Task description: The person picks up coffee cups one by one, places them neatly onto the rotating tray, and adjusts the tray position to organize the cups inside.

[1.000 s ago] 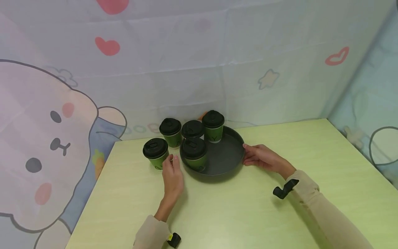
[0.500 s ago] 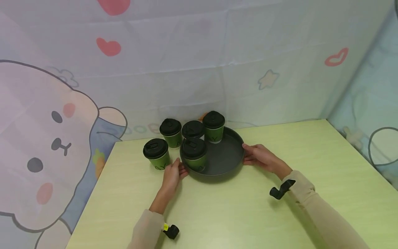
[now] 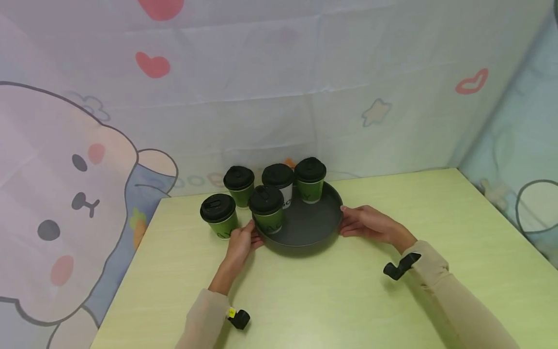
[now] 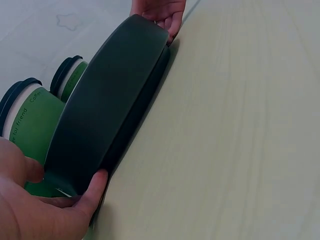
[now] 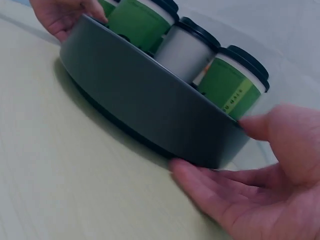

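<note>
A round dark grey pan (image 3: 310,224) is held at its sides by both hands. My left hand (image 3: 240,242) grips its left wall, thumb at the rim and fingers low on the outside. The right hand (image 3: 367,224) holds the opposite side, with the thumb at the rim and fingertips at the bottom edge in the right wrist view. Three lidded paper cups stand in the pan: a green cup (image 3: 269,220) at front left, a white cup (image 3: 285,191) behind it and another green cup (image 3: 310,189) at back right. Whether the pan touches the table is unclear.
Two more green cups with black lids stand on the table left of the pan: a nearer cup (image 3: 222,225), close beside my left hand, and a farther cup (image 3: 241,195). A printed cloth (image 3: 261,97) hangs behind the pale yellow table (image 3: 331,300).
My left hand has come from beside the nearer loose cup to grip the pan. The pan's cups have shifted clockwise: the front one leftward and back, the rear two rightward. Both loose cups stayed put.
</note>
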The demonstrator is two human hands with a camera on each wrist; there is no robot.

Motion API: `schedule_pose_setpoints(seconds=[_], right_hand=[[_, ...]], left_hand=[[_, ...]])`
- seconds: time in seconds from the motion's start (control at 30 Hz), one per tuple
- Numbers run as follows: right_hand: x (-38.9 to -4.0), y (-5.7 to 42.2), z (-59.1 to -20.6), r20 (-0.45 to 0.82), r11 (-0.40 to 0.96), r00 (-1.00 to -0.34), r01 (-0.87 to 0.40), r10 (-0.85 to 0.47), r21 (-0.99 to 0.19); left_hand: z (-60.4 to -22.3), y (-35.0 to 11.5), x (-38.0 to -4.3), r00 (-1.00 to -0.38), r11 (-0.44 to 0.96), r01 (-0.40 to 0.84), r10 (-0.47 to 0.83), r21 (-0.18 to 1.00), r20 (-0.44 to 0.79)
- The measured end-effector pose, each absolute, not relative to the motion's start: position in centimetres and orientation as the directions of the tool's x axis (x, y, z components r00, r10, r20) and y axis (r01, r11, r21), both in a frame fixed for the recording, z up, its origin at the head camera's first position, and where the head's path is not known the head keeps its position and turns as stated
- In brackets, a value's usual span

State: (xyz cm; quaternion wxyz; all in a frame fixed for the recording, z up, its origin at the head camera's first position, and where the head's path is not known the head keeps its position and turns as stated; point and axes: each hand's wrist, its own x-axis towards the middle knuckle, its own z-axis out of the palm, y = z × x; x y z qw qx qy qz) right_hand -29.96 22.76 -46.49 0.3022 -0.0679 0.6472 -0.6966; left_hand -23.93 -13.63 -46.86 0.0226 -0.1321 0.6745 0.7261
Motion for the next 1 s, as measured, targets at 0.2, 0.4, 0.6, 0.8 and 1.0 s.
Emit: schedule_pose_setpoints(seconds=[0.2, 0.4, 0.6, 0.8, 1.0], right_hand=[[-30.2, 22.1, -46.4, -0.26, -0.019, -0.852, 0.301, -0.454, -0.954], [-30.0, 23.0, -46.5, -0.323, 0.033, -0.781, 0.362, -0.535, -0.931], [-30.1, 22.7, -46.7, -0.266, -0.025, -0.832, 0.318, -0.487, -0.948], [-30.1, 22.6, -46.8, -0.279, -0.028, -0.833, 0.332, -0.478, -0.943], [-30.0, 23.2, -46.7, -0.294, -0.004, -0.785, 0.354, -0.546, -0.935]], left_hand=[[-46.9, -13.6, -24.0, -0.966, -0.1, -0.208, -0.135, 0.973, -0.22], [-46.9, -13.7, -23.9, -0.966, -0.093, -0.212, -0.133, 0.973, -0.223], [-46.8, -13.7, -24.0, -0.964, -0.095, -0.214, -0.141, 0.972, -0.226], [-46.6, -13.7, -24.1, -0.964, -0.097, -0.221, -0.131, 0.971, -0.232], [-46.7, -13.7, -24.0, -0.963, -0.096, -0.224, -0.135, 0.97, -0.235]])
